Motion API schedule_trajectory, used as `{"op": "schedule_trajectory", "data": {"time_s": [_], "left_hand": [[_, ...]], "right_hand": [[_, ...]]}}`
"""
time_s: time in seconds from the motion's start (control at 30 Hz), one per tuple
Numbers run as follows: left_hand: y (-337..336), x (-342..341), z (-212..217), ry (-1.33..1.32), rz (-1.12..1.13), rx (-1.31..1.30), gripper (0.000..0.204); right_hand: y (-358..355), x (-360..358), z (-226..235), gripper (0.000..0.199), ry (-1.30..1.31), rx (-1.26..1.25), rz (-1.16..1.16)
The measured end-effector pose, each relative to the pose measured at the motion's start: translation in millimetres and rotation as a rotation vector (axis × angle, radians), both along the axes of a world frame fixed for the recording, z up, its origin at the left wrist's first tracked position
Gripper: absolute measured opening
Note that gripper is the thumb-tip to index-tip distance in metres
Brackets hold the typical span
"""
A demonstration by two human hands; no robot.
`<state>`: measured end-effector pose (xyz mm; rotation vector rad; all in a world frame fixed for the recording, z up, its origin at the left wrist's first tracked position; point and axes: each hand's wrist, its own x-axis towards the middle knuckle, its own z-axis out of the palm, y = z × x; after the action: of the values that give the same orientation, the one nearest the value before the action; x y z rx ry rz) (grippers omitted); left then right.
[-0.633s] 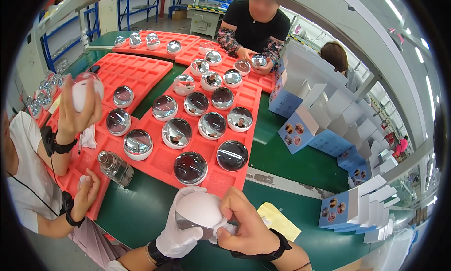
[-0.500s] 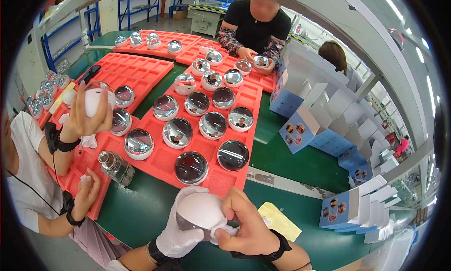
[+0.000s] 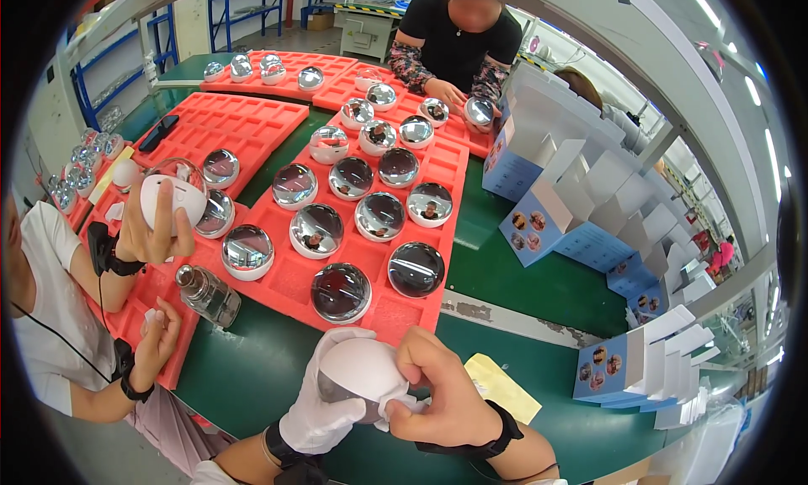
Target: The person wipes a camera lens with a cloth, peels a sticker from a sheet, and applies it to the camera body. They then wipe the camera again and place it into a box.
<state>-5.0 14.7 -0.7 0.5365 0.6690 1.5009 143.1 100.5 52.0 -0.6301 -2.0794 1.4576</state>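
In my white-gloved left hand (image 3: 313,419) sits a ball-shaped device (image 3: 362,367), its smooth white half up and its glassy dark dome turned down. The gloved fingers wrap round its left side and underside. My bare right hand (image 3: 454,405) pinches a small white cloth (image 3: 396,403) against the ball's right edge. Just beyond my hands, several similar balls with mirror-like domes (image 3: 341,292) rest in the pockets of a red tray (image 3: 383,323). A yellow sheet (image 3: 501,390) lies beside my right hand.
At left, a co-worker's hand (image 3: 151,224) holds another white ball (image 3: 172,203) near a glass bottle (image 3: 208,296). Across the green table, another person (image 3: 459,43) handles balls. Open blue-and-white boxes (image 3: 539,228) line the right side, with stacked cartons (image 3: 619,371) nearer me.
My hands and the ball stay nearly in place, the cloth shifting slightly at its edge. The left co-worker's ball has turned and dropped a little. The far person's hands have moved apart, one ball lowered.
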Motion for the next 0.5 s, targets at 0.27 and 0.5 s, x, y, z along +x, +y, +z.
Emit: {"op": "schedule_trajectory", "data": {"time_s": [0.27,0.5], "left_hand": [[-1.6,-1.0,3.0,-0.069,-0.020,-0.025,0.085],[0.3,0.3,1.8,-0.085,-0.017,-0.024,0.084]], "right_hand": [[-1.0,-2.5,-3.2,0.033,0.023,0.028,-0.005],[-1.1,-3.8,-4.4,0.035,0.019,0.029,-0.033]]}}
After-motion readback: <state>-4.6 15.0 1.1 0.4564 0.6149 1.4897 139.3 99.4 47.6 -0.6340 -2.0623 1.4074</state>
